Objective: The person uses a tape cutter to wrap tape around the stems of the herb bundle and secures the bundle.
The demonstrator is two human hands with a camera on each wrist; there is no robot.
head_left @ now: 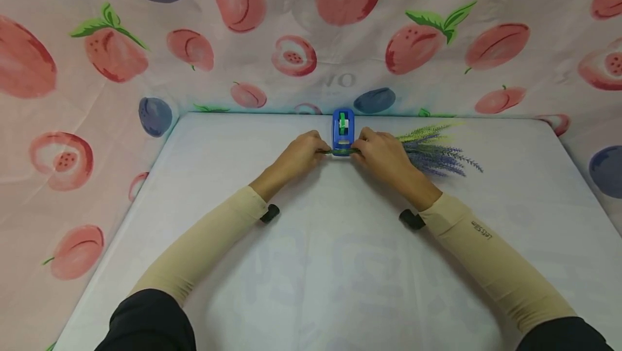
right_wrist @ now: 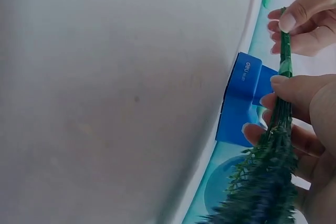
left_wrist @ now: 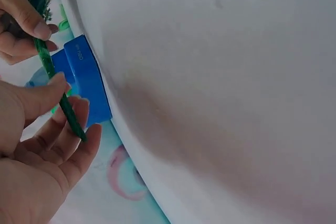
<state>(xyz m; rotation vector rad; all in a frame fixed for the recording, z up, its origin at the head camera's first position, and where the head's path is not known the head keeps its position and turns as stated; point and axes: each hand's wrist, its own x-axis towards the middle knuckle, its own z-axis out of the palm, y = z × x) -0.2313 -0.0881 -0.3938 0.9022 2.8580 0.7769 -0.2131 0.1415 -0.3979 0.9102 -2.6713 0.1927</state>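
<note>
A bunch of artificial lavender (head_left: pixel 439 154), with purple and yellow-green sprigs, lies crosswise near the table's far edge. Its green stems (head_left: pixel 342 152) run left in front of a blue tape dispenser (head_left: pixel 343 136). My left hand (head_left: pixel 302 154) pinches the stem end between thumb and fingers, as the left wrist view shows on the green stems (left_wrist: pixel 66 107). Nearer the flower heads, my right hand (head_left: pixel 386 157) grips the stems. A shiny band like clear tape (right_wrist: pixel 285 67) shows on the stems between the hands in the right wrist view.
A white-covered table (head_left: pixel 311 264) stretches toward me. Behind its far edge rises a pink cloth (head_left: pixel 272 11) printed with peaches and blue fruit. Dark wrist cameras (head_left: pixel 412 220) sit beneath both forearms, which wear beige sleeves (head_left: pixel 209 243).
</note>
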